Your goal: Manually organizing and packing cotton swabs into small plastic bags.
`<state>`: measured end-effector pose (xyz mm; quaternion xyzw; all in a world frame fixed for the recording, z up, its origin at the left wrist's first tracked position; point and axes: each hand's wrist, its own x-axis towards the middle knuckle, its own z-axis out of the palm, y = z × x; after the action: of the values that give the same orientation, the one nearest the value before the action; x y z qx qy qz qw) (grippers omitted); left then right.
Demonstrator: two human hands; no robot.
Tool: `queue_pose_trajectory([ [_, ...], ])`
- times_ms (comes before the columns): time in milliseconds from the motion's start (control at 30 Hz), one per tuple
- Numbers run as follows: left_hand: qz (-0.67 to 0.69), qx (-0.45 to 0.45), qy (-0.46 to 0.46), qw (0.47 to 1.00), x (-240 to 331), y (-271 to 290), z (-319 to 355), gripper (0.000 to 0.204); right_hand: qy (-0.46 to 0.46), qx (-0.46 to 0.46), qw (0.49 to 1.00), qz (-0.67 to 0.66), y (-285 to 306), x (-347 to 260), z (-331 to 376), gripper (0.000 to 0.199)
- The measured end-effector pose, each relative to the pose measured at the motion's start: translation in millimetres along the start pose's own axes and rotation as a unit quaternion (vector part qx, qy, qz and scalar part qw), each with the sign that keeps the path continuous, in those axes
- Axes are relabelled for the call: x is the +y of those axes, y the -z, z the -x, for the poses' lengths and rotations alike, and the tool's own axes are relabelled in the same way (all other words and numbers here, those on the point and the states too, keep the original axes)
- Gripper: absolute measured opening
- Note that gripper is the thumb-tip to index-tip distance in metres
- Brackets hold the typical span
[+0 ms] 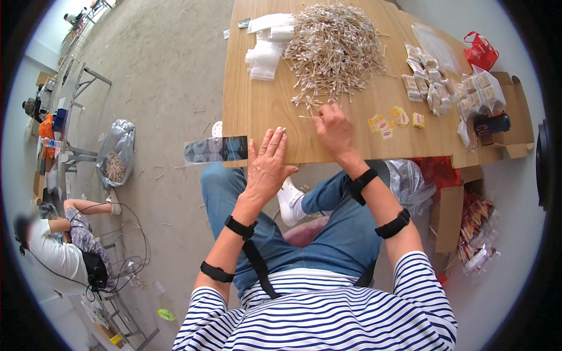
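A large heap of cotton swabs with thin wooden sticks covers the far middle of the wooden table. My right hand is at the heap's near edge, fingers curled in a pinch. A single cotton swab sticks out to the left from its fingertips. My left hand lies flat near the table's front edge, fingers stretched out. Clear plastic bags are stacked left of the heap. Small yellow printed cards lie to the right of my right hand.
Bundles of packed swabs lie on the right, beside a filled clear bag, an open cardboard box and a red bag. A dark film strip overhangs the left corner. Another person sits at far left, near a bag of swabs.
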<state>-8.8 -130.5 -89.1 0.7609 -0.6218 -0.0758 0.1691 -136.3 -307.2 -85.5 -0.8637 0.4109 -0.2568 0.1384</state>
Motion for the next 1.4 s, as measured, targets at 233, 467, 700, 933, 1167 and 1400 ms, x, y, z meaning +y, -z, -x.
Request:
queue_pose_trajectory([
  [233,0.035,-0.026,-0.031,0.999,5,12,6,0.083,0.041,-0.095,0.994,-0.048,-13,-5,-4,0.009],
  [467,0.103,0.153,-0.018,0.983,-2,7,-9,0.043,0.009,-0.129,0.978,-0.163,-5,-7,-14,0.006],
  [700,0.078,0.158,-0.004,0.984,-6,-2,-26,0.009,-0.044,0.007,0.999,-0.026,0,9,-18,0.006],
  [933,0.08,0.156,-0.011,0.984,-5,-4,-27,0.005,0.055,-0.055,0.996,-0.038,-16,-14,0,0.004],
  [1167,0.068,0.151,0.005,0.986,-8,-5,-26,0.005,0.035,-0.032,0.995,-0.089,4,-17,-18,0.007],
  [1400,0.075,0.163,-0.018,0.984,-11,-4,-27,0.007,0.08,-0.117,0.987,-0.079,-6,-34,6,0.004],
])
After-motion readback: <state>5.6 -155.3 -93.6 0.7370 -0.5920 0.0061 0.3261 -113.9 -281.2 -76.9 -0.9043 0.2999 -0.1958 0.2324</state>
